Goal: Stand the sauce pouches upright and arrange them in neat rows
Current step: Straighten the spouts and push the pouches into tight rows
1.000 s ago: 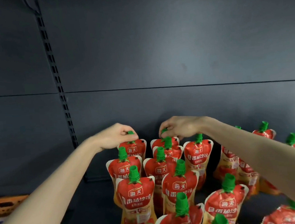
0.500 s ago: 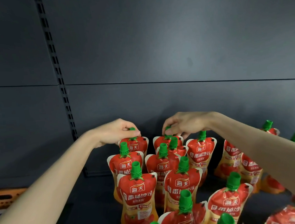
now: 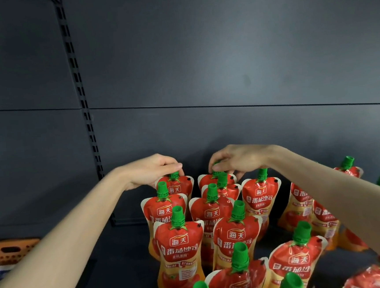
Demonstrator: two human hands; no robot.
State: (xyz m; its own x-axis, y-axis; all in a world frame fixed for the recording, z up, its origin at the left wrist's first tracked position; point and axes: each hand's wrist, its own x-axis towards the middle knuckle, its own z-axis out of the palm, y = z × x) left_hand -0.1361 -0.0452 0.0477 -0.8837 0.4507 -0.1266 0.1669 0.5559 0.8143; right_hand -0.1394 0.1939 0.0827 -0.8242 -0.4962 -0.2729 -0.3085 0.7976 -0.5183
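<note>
Several red sauce pouches with green caps stand upright in rows on a dark shelf (image 3: 116,260). My left hand (image 3: 151,170) pinches the green cap of the back-left pouch (image 3: 176,187). My right hand (image 3: 236,159) pinches the cap of the back pouch in the neighbouring row (image 3: 208,181), whose cap is mostly hidden under my fingers. In front of these stand more pouches, such as the front-left pouch (image 3: 179,252) and the one beside it (image 3: 236,238).
The dark back panel (image 3: 224,72) rises directly behind the back pouches, with a slotted upright (image 3: 85,111) at left. More pouches (image 3: 304,205) stand loosely at right under my right forearm. An orange crate (image 3: 7,250) sits at the far left.
Both hands stay on the caps of the two back pouches. The view has shifted slightly, and the pouches sit a little closer to the back panel.
</note>
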